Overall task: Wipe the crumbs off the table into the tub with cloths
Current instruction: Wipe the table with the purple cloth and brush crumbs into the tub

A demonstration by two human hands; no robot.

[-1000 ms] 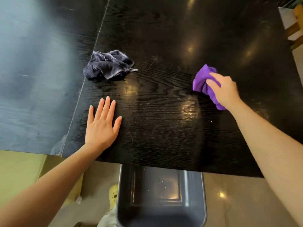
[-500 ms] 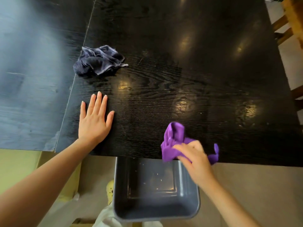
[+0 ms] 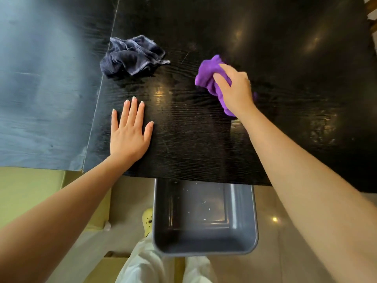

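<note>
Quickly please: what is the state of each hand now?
Left hand: open, flat on the table, holding nothing.
Right hand: closed on the purple cloth.

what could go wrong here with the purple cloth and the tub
The tub sits under only a narrow stretch of the table edge, so a stroke by the right hand with the purple cloth angled sideways could drop crumbs on the floor. The dark blue cloth lies unused, possibly covering crumbs.

No text, label, brand, number or sign can be read on anything in the head view
</note>
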